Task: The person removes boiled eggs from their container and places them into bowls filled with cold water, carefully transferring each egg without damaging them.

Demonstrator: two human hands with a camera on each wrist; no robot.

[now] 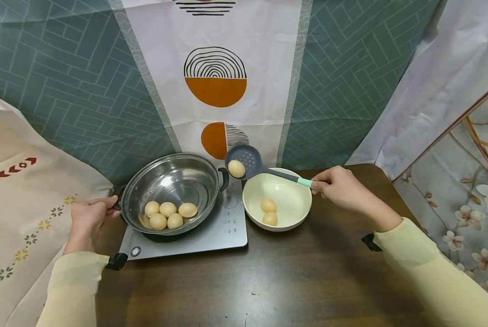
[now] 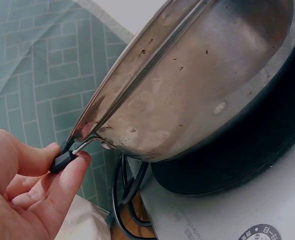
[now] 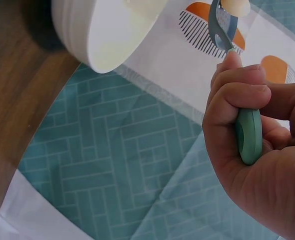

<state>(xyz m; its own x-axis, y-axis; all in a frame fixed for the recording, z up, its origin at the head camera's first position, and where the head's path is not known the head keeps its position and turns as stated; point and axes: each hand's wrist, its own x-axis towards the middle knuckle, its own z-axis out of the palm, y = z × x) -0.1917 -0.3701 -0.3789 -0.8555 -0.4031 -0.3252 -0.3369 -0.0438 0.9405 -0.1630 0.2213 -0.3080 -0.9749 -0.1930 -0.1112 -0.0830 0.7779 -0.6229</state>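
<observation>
My right hand (image 1: 337, 187) grips the green handle of a grey slotted ladle (image 1: 250, 159). One egg (image 1: 236, 169) rests in the ladle, held above the left rim of a cream bowl (image 1: 286, 218). Two eggs (image 1: 269, 205) lie in the bowl. With thumb and fingers, my left hand (image 1: 89, 220) pinches the black side handle (image 2: 63, 161) of a steel pan (image 1: 182, 181). Several eggs (image 1: 168, 209) lie together in the lower part of the pan. The right wrist view shows my fingers (image 3: 247, 95) curled round the ladle's green handle (image 3: 249, 135).
The pan stands on a silver induction cooker (image 1: 227, 236) on a dark wooden table (image 1: 248, 286). Black cables (image 2: 125, 190) hang beside the cooker. Patterned cloth (image 1: 334, 91) stands behind the table, with a floral cloth (image 1: 469, 218) at the right.
</observation>
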